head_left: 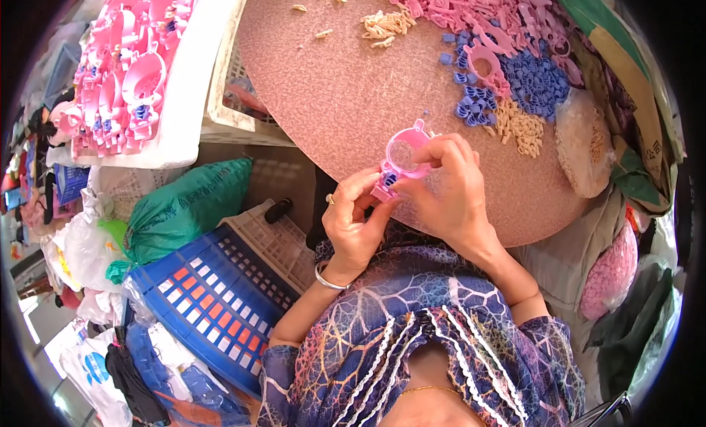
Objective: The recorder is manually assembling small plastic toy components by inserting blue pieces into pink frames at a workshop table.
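Observation:
Just inside the round table's near edge, both hands meet at one pink plastic part (pixel 390 152) with a round ring and a small tab on top. A small blue plastic piece (pixel 390 178) sits in its lower end. My left hand (pixel 354 220) pinches that lower end between thumb and fingers. Curled around the ring's right side, my right hand (pixel 454 193) has its thumb beside the blue piece. The fingertips partly cover the part, so the exact contact there is hidden.
On the speckled round table (pixel 316 81) lie pink parts (pixel 471 8), blue pieces (pixel 533 78) and cream pieces (pixel 518 126) in piles. A clear bag (pixel 585 144) rests at the right edge. Finished-looking pink parts (pixel 121 74) fill a white container at left, above a blue crate (pixel 213 295).

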### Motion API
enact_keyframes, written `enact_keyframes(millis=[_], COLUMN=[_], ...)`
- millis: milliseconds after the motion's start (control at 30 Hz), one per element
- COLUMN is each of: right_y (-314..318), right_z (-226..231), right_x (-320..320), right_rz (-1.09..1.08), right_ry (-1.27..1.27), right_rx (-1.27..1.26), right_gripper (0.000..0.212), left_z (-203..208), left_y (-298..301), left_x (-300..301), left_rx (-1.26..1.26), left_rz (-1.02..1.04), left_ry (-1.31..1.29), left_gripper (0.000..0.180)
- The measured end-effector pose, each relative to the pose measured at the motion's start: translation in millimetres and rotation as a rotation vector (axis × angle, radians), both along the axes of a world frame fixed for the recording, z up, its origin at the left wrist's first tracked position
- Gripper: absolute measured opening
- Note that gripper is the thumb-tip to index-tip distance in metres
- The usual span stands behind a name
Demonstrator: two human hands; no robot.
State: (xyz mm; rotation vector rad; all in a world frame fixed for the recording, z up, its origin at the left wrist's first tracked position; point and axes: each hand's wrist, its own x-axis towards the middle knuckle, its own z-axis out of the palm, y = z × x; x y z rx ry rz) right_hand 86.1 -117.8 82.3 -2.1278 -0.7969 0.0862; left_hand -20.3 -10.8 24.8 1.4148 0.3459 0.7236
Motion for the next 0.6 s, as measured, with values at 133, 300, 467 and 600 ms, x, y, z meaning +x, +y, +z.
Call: enact_keyframes(millis=[133,300,467,600], right_y=[0.4,0.6,-21.3,-41.2], right_z=[-0.6,-3.5,1.9,-4.6], right_x=[-2.1,-2.7,22.9,47.3], right_rz=[-0.017,-0.009,-0.097,-0.216], right_ry=[-0.141,-0.113,0.170,0.124], right_rx=[-0.003,0.002,0.187,0.147], right_gripper=[0.041,0.043,0.038,0.020], left_z=[-0.3,-1.3,-3.7,2.8], left_y=[8.2,3.5,10.0,24.0], left_x=[-7.2,-7.4,-7.9,-10.9], left_rx=[0.301,0.049,-0.005,0.297], left_rz=[-0.139,-0.115,-0.129,-0.022], left_ry=[0.015,0.051,0.082,0.088], left_gripper=[0.047,0.046,0.045,0.034])
